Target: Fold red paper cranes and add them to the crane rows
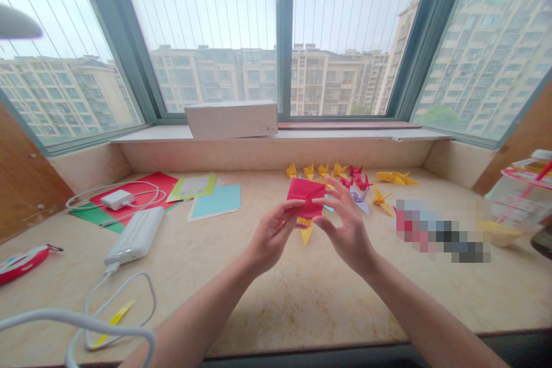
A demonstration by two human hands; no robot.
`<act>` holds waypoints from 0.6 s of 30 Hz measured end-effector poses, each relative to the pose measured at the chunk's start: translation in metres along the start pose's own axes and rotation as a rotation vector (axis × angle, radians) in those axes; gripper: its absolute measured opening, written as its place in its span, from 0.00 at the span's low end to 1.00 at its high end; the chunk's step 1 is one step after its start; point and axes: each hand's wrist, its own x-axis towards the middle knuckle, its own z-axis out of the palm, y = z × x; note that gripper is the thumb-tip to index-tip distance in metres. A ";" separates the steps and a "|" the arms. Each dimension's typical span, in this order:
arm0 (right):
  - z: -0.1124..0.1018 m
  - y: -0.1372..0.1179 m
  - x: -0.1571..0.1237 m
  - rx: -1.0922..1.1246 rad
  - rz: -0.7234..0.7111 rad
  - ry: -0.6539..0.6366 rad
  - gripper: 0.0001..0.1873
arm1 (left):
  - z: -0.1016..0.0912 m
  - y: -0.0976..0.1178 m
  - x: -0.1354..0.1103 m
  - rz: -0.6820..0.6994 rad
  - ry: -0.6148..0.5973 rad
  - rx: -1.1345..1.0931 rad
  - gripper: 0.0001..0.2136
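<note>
A folded square of red origami paper (302, 190) is held up above the middle of the table, with creases across its face. My left hand (276, 230) pinches its lower left part between thumb and fingers. On the other side, my right hand (347, 224) has its fingers spread and curved round the paper's right edge. One right fingertip seems to touch the paper, while the thumb is close to the lower right corner. Behind and below the hands lie a yellow folded paper piece (306, 232) and several yellow origami cranes (324, 171), partly hidden by my fingers.
Red cranes (357, 175), a lilac crane (360, 198) and more yellow ones stand at right. Left are paper sheets (219, 201), a charger (117, 199), a power bank (135, 234) and white cable (86, 316). A plastic cup (517, 201) stands far right; a white box (233, 119) rests on the sill.
</note>
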 end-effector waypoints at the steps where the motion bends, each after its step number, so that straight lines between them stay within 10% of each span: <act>1: -0.001 0.000 0.000 0.001 -0.001 0.007 0.16 | 0.000 0.001 0.000 0.001 -0.006 0.004 0.10; 18: -0.005 -0.003 0.002 0.111 -0.059 -0.005 0.03 | -0.003 0.003 -0.003 -0.013 -0.063 0.095 0.08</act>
